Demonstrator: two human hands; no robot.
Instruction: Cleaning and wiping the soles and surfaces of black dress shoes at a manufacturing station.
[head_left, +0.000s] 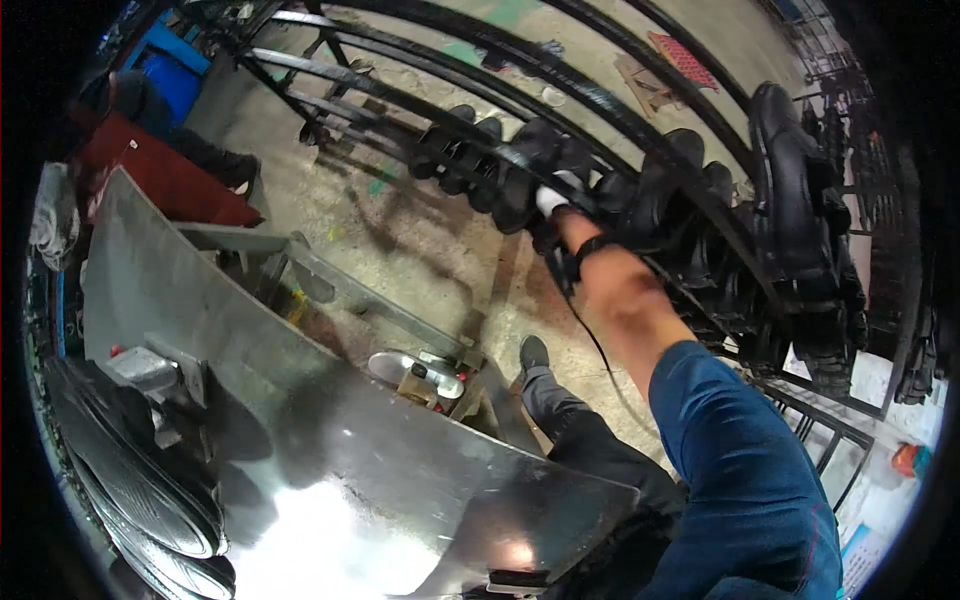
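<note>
My right hand, in a white glove or finger covering, reaches out to a black metal rack at the upper right. It is beside a black shoe, among several others hanging or standing on the rack. Its fingers are partly hidden by the shoes and a rack bar, so I cannot make out a grip. A dark band circles the wrist, and a blue denim sleeve covers the upper arm. My left hand is out of view.
A grey metal table with a bright glare fills the lower left; black shoe soles lie at its left edge. Below its far edge is a metal frame with a round disc. A person's dark-clothed leg shows behind a red panel.
</note>
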